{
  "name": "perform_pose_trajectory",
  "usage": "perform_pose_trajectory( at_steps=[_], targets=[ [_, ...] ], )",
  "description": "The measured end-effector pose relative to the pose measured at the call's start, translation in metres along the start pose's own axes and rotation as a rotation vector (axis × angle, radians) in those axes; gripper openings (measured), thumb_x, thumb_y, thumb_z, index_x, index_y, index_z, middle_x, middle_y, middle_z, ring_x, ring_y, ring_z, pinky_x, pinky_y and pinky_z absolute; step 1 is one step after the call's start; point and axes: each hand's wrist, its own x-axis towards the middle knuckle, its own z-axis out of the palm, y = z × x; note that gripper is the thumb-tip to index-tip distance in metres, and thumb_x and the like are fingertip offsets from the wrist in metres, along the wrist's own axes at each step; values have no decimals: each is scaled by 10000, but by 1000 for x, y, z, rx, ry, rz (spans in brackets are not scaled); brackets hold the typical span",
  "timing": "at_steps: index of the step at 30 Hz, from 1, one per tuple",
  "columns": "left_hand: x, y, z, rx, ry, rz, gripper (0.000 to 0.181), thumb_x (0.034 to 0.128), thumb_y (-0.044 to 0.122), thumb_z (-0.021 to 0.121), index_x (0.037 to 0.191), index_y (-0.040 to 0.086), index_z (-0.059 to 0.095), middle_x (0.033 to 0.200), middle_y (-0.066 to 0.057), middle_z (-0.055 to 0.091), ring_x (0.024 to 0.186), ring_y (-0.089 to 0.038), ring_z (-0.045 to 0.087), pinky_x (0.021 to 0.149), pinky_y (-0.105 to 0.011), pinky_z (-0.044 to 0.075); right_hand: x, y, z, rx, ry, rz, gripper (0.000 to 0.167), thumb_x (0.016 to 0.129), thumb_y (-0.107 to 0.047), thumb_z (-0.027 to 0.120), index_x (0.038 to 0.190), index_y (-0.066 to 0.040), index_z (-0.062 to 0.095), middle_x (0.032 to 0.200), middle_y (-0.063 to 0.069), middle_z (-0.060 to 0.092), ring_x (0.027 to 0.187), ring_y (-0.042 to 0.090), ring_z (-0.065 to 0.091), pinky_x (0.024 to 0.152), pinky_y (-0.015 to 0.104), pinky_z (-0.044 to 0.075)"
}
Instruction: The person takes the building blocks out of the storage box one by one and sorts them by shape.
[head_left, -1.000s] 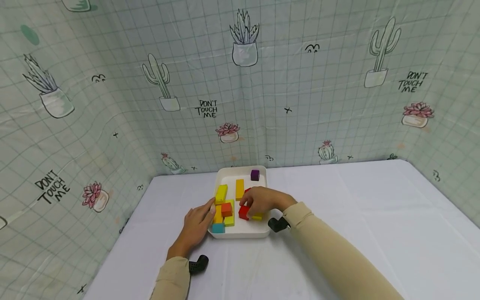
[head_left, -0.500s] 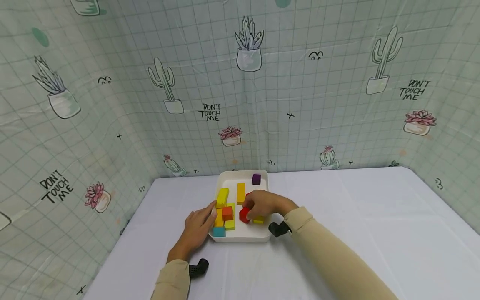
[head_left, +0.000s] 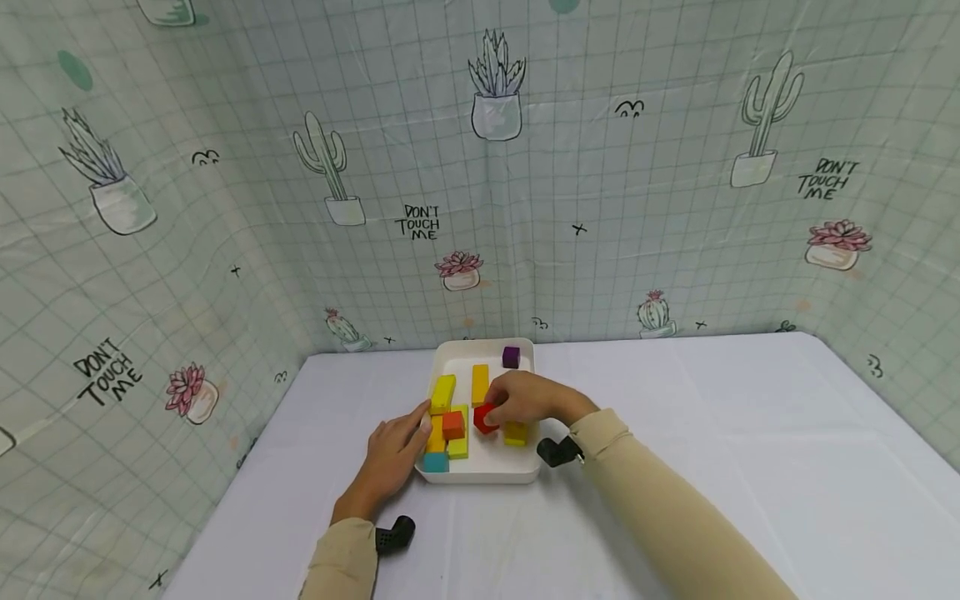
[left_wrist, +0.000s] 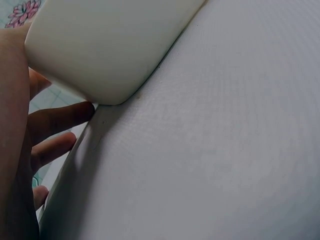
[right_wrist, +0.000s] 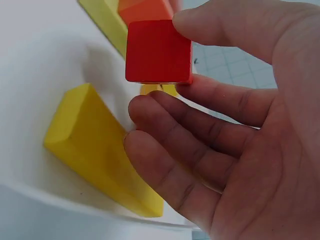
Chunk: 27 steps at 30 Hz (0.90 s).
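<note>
My right hand [head_left: 525, 397] pinches a red block [head_left: 484, 419] over the right part of the white tray [head_left: 480, 478]. In the right wrist view the red block [right_wrist: 158, 51] sits between thumb and index finger, above a yellow block [right_wrist: 100, 150] lying in the tray. The right hand's other fingers [right_wrist: 175, 165] curve loosely. My left hand [head_left: 392, 454] rests against the tray's left side with its fingers extended; the left wrist view shows its fingers [left_wrist: 62, 120] by the tray's outer wall [left_wrist: 110, 50].
In the tray's left part lie a yellow block [head_left: 443, 392], an orange-red block [head_left: 453, 425], a blue block [head_left: 436, 462] and several others. A yellow-orange block [head_left: 480, 384] and a purple block [head_left: 511, 357] lie towards the back. A patterned cloth hangs behind the table.
The red block has risen a little and moved slightly to the left and back with my right hand, exposing more of the yellow block at the right. My left hand stays at the tray.
</note>
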Motion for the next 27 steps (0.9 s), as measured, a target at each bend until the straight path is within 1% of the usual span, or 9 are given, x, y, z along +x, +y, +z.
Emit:
perform_pose_trajectory(
  at_steps=[4, 11, 16, 19, 24, 27],
  targets=[
    [1, -1, 0, 13, 4, 13, 555, 1070, 445, 409, 1551, 169, 408, 1483, -126, 512, 1387, -379, 400, 1169, -670, 88, 0, -1, -4, 48, 10, -10, 255, 872, -238, 759, 1086, -109, 705, 977, -22, 678, 910, 192, 607, 811, 311, 553],
    [1, 0, 0, 0, -8, -4, 554, 1072, 462, 391, 1559, 196, 394, 1494, -101, 504, 1402, -357, 387, 1179, -652, 76, -1, 2, -5, 167, 36, 4, 330, 878, -232, 762, 1151, -75, 666, 1051, 23, 664, 905, 215, 628, 781, 314, 579],
    [0, 0, 0, -2, -8, 0, 549, 1073, 455, 392, 1558, 197, 396, 1493, -97, 507, 1401, -353, 389, 1180, -652, 75, -2, 5, -3, 197, 66, -2, 340, 879, -234, 761, 1151, -63, 651, 1054, 39, 656, 884, 219, 630, 780, 314, 584],
    [0, 0, 0, -1, -7, -1, 546, 1074, 451, 391, 1558, 199, 395, 1494, -96, 506, 1401, -353, 388, 1182, -648, 72, -4, 7, -3, 220, 90, -7, 344, 878, -237, 764, 1151, -69, 637, 1053, 43, 647, 872, 220, 631, 775, 314, 584],
    [1, -1, 0, 5, -9, -6, 551, 1072, 453, 397, 1562, 200, 389, 1499, -97, 500, 1407, -353, 379, 1183, -645, 66, -9, 12, -4, 299, 150, -26, 317, 885, -235, 755, 1128, -85, 616, 1067, 58, 631, 829, 240, 651, 782, 321, 580],
    [1, -2, 0, 10, -14, -4, 556, 1071, 458, 396, 1562, 197, 388, 1498, -104, 500, 1406, -359, 378, 1180, -652, 66, -12, 15, -5, 356, 183, -56, 313, 896, -222, 736, 1132, -62, 610, 1106, 86, 616, 819, 259, 656, 789, 328, 584]
  ],
)
